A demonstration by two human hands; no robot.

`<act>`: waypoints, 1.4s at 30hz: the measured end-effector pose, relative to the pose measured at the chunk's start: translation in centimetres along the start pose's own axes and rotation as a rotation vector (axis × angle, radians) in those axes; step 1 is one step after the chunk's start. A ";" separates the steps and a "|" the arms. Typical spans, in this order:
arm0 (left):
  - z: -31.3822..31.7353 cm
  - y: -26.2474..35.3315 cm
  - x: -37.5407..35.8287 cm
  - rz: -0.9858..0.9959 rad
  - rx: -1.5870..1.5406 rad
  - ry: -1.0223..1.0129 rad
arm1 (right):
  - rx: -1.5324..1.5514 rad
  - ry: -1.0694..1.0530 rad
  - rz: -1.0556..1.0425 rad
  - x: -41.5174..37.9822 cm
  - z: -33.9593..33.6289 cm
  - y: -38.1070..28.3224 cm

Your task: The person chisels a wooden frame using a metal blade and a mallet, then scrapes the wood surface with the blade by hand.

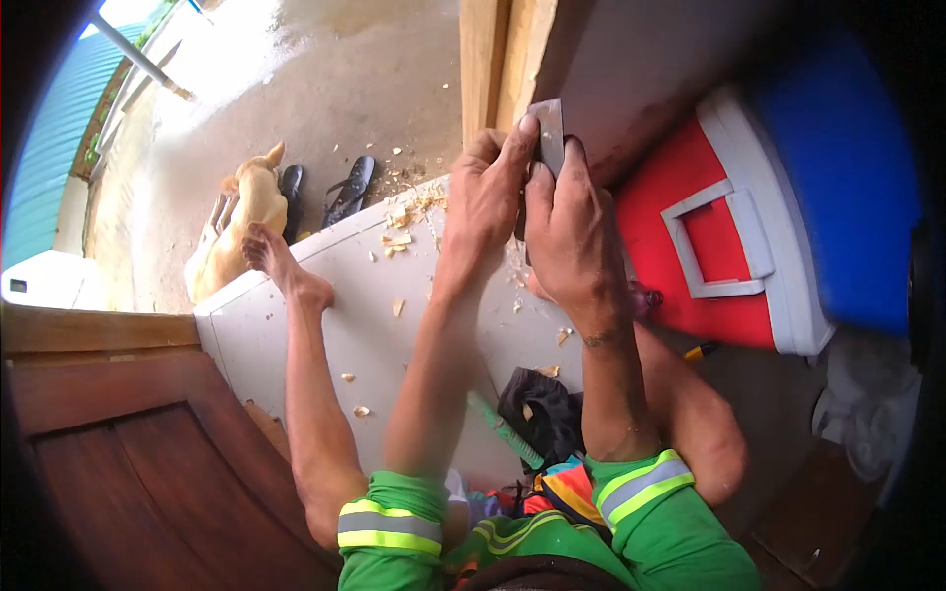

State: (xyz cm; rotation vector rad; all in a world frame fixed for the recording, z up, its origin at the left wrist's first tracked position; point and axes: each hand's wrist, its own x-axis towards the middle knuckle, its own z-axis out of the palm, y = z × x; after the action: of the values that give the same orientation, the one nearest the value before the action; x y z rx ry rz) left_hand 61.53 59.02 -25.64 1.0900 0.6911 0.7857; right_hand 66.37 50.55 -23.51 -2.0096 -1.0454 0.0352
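Both hands meet in front of the wooden door frame (493, 69), closed on a flat grey metal blade (550, 136). My left hand (485, 192) grips it from the left with the thumb along its edge. On the other side, my right hand (572, 222) has its thumb and fingers pressed around it. The blade's broad end sticks up above the fingers, beside the frame. A darker lower part shows between the hands; the rest is hidden by my fingers. Pale wood shavings (397, 239) lie on the tiled floor below.
To the right stands a red and white cooler box (690, 236) with a blue container (838, 177) behind it. A dog (251, 217) and black flip-flops (347, 192) are beyond the doorstep. A green-handled tool (505, 429) and dark cloth (540, 409) lie between my legs. A brown door (148, 463) is at left.
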 end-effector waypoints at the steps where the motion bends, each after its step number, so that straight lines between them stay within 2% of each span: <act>1: -0.4 0.2 -0.5 0.079 0.142 0.041 | 0.031 -0.012 0.016 -0.7 -0.4 1.1; 2: -0.4 0.4 -0.8 0.160 0.282 0.080 | 0.061 -0.021 0.031 -1.4 -0.8 2.2; 3: -0.1 1.0 -0.7 0.354 0.386 0.198 | 0.090 -0.008 0.054 -2.1 -1.2 3.3; 6: 1.9 0.1 2.1 1.122 0.871 0.385 | 0.203 -0.140 0.269 -3.5 -2.0 4.5; 7: 2.9 0.3 2.1 1.180 0.917 0.483 | 0.256 -0.192 0.377 -3.8 -2.5 3.8; 11: 2.8 0.3 3.3 1.042 0.505 0.404 | 0.297 -0.199 0.415 -5.9 -3.0 4.5; 15: 2.4 0.3 2.9 1.032 0.478 0.384 | 0.305 -0.148 0.298 -8.4 -1.2 9.1; 19: 1.0 0.7 3.8 1.149 0.705 0.359 | 0.381 -0.157 0.333 -10.6 -0.8 10.0; 23: -0.6 2.7 4.2 1.231 0.975 0.191 | 0.416 -0.215 0.468 -11.6 -0.4 10.1; 26: -0.4 3.3 3.8 1.209 1.038 0.187 | 0.409 -0.248 0.494 -11.9 -0.5 9.1; 29: 0.2 2.1 4.0 1.154 0.959 0.221 | 0.443 -0.211 0.427 -12.2 -0.1 9.0; 32: 1.2 2.3 3.2 1.121 0.917 0.270 | 0.463 -0.281 0.500 -11.6 -1.9 9.0; 33: 1.4 2.6 2.7 1.090 0.930 0.263 | 0.487 -0.221 0.394 -11.8 -1.5 10.3; 34: 1.5 2.7 2.0 1.060 0.943 0.256 | 0.511 -0.188 0.401 -11.9 -1.2 11.0; 36: 2.8 2.3 -1.1 1.139 0.825 0.034 | 0.562 -0.120 0.402 -11.6 -0.6 11.6; 37: 4.2 2.6 -2.6 1.195 0.737 -0.032 | 0.764 -0.018 0.361 -11.1 -0.5 10.3; 38: 4.4 2.6 -3.3 1.101 0.669 -0.082 | 0.767 -0.036 0.368 -11.4 -0.5 10.7; 40: 3.2 1.6 -4.6 0.798 0.431 0.044 | 0.774 -0.062 0.353 -11.1 -0.7 12.2; 41: 2.0 0.8 -5.4 0.665 0.462 0.092 | 0.632 -0.046 0.273 -10.9 -1.3 12.3; 42: 0.4 -0.1 -6.0 0.527 0.487 0.138 | 0.584 -0.061 0.285 -10.4 -2.2 11.7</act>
State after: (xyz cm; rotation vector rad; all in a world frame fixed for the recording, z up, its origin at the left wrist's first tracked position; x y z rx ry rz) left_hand 58.58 53.83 -25.03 1.7122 0.7411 1.1852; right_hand 68.17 38.59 -33.71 -1.6051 -0.6724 0.4980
